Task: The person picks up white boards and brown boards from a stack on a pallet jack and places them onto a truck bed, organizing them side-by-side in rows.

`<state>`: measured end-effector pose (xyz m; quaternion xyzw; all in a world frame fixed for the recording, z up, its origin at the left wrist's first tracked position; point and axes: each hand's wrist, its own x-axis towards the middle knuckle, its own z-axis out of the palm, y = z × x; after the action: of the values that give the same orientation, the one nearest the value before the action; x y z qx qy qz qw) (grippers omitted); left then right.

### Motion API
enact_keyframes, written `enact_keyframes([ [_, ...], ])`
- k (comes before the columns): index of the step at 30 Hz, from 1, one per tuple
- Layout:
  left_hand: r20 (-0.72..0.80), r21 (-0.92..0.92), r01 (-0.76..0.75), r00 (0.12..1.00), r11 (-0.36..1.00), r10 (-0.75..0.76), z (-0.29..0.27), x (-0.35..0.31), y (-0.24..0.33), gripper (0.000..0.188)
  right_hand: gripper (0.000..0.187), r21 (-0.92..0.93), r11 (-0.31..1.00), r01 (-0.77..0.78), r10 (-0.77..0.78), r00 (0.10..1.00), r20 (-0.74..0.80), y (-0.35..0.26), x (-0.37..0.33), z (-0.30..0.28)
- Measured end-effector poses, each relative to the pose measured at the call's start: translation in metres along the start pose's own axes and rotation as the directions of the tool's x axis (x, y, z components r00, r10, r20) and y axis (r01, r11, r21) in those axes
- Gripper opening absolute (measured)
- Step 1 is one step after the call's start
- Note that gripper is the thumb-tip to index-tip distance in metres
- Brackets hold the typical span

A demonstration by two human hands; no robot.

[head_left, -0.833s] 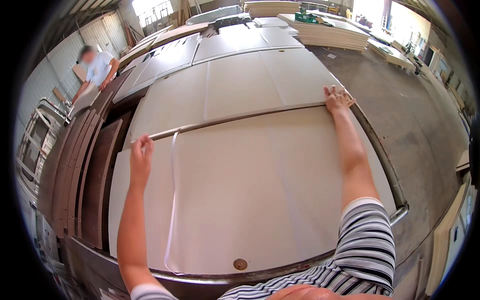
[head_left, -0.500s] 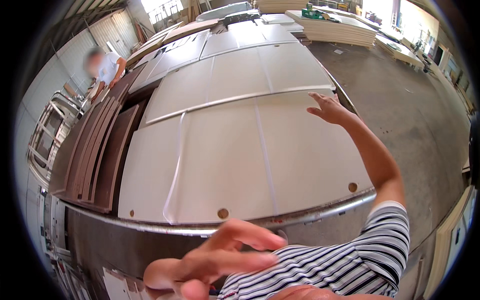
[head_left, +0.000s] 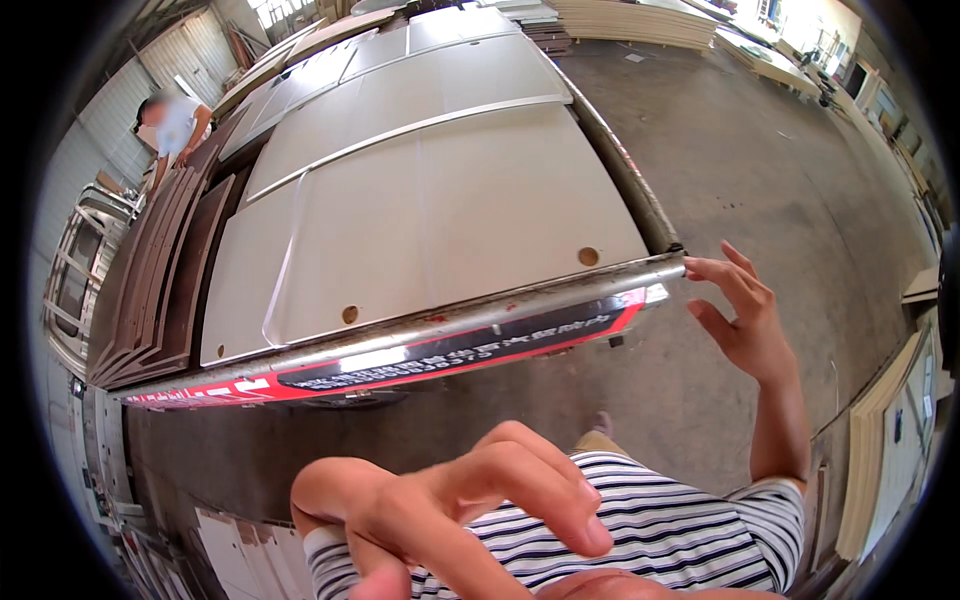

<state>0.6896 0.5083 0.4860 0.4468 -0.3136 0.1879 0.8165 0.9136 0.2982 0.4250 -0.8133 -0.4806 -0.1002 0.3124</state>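
My left hand (head_left: 450, 500) is raised close in front of my chest, its fingers bent and apart with nothing seen in them. My right hand (head_left: 745, 320) is off the far corner of a truck bed, fingers spread, the fingertips at or near the end of the metal rail (head_left: 520, 307). Whether they touch it I cannot tell. Large cream-white panels (head_left: 480, 210) lie flat on the bed behind that rail, a few round holes near their front edge and a pale strip running across them.
Dark brown boards (head_left: 195, 270) lean in a row at the bed's left side. Beyond them a person (head_left: 180, 125) bends over the load. Stacked boards (head_left: 630, 22) stand at the back, and more panels (head_left: 885, 440) lean at the right. Concrete floor (head_left: 740, 170) runs along the bed's right side.
My right hand has come off the panels, moving down and right to the rail's corner. The left hand has stayed low in front of me. The view has shifted, showing the tailgate's printed face.
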Motion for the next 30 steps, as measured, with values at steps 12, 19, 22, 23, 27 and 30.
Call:
enact_keyframes([
  [12, 0.149, 0.572, -0.157, 0.985, 0.805, 0.086, 0.119, 0.081, -0.127, 0.022, 0.025, 0.038, 0.841, -0.540, 0.530, 0.805, -0.267, 0.240, -0.226, -0.167],
  [19, 0.536, 0.542, -0.573, 0.799, 0.615, 0.272, 0.105, 0.178, -0.235, 0.046, 0.026, 0.233, 0.747, -0.623, 0.631, 0.774, 0.046, 0.376, -0.263, -0.145],
  [22, 0.307, 0.750, -0.377, 0.926, 0.543, 0.219, 0.091, 0.195, -0.272, 0.039, 0.028, 0.356, 0.785, -0.506, 0.490, 0.860, 0.141, 0.408, -0.208, -0.114],
  [23, 0.217, 0.814, -0.276, 0.961, 0.512, 0.173, 0.079, 0.196, -0.282, 0.039, 0.027, 0.370, 0.788, -0.492, 0.457, 0.870, 0.184, 0.417, -0.185, -0.107],
  [27, -0.148, 0.857, 0.051, 0.977, 0.513, 0.151, 0.044, 0.212, -0.319, 0.037, 0.025, 0.434, 0.854, -0.286, 0.180, 0.946, 0.270, 0.454, -0.071, -0.085],
  [30, -0.469, 0.718, 0.334, 0.880, 0.611, 0.070, 0.008, 0.234, -0.352, 0.038, 0.022, 0.444, 0.881, -0.163, 0.027, 0.954, 0.298, 0.492, 0.007, -0.073],
])
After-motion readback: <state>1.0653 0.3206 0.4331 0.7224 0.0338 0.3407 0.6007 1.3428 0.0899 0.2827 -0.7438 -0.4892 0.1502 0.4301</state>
